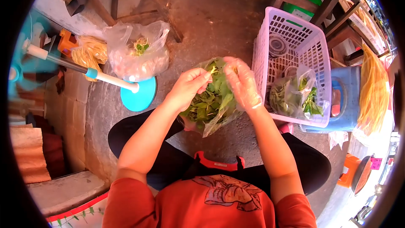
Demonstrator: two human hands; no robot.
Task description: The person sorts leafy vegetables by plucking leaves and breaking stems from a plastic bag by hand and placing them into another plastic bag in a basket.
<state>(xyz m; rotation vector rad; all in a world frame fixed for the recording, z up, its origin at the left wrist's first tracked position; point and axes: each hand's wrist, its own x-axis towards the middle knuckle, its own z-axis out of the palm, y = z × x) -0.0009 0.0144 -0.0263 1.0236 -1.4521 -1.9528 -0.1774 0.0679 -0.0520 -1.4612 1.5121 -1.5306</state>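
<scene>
A clear plastic bag of leafy greens [207, 105] sits between my legs, under both hands. My left hand [190, 85] is closed in a pinch on a thin pale stem [214, 69] at the top of the greens. Opposite it, my right hand [244, 85] wears a clear plastic glove. Its fingers curl in at the bag's upper right side, and what they hold is hidden.
To the right stands a pale purple crate [261, 55] with bagged greens [291, 95] inside, beside a blue container [348, 88]. At left are a plastic bag [137, 59] with sprigs, a yellow bundle [89, 52] and a fan's round turquoise base [138, 97].
</scene>
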